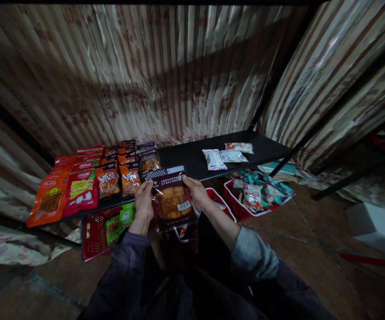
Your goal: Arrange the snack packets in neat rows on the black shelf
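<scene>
Between my two hands is a dark brown snack packet with a checkered top band and yellow-brown food pictured on it. My left hand pinches its upper left side, and my right hand grips the upper right corner. The packet is held up in front of the black shelf. Just behind it, a row of similar brown packets lies on the shelf. To their left are rows of black-and-orange packets, pink-red packets and orange packets.
Several small white packets lie on the shelf's right part. Below stand a red basket with green packets, and a red basket with teal packets. A black post rises at right; a white box sits on the floor.
</scene>
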Tool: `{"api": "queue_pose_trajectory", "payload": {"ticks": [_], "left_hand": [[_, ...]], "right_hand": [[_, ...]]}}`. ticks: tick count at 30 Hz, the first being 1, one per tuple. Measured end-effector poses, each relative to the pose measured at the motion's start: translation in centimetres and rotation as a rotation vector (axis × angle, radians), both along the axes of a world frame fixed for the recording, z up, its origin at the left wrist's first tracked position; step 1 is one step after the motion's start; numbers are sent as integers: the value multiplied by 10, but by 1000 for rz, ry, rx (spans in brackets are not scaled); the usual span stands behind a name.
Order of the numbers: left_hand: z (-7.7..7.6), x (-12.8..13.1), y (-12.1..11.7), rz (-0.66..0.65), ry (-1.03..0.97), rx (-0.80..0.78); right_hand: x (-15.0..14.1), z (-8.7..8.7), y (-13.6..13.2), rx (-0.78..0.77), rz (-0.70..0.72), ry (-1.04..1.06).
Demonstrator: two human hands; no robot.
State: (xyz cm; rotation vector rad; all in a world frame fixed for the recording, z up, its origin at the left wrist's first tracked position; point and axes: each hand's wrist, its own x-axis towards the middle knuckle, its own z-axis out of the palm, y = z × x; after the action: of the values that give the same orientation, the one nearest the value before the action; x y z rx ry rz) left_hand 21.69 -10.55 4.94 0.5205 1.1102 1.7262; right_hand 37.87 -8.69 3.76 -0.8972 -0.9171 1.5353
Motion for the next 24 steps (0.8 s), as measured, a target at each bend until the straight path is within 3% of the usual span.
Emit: {"api": "queue_pose_trajectory", "payload": {"ticks": [6, 14, 17, 19, 24], "left_hand": [[4, -2, -1, -128, -26, -58], [-10, 4, -23, -400, -8, -82], [-15, 9, -29, -525, -38, -60], [-16, 11, -30, -520, -77, -34], [-11, 9, -21, -329, -162, 35]], "right_hand": [[4, 10, 5, -25, -70, 39], [19, 20, 25, -46, -254, 23], [19, 26, 33, -41, -222, 35], [19, 29, 35, -29, -157, 43], [20, 25, 16, -17, 15, 10]]}}
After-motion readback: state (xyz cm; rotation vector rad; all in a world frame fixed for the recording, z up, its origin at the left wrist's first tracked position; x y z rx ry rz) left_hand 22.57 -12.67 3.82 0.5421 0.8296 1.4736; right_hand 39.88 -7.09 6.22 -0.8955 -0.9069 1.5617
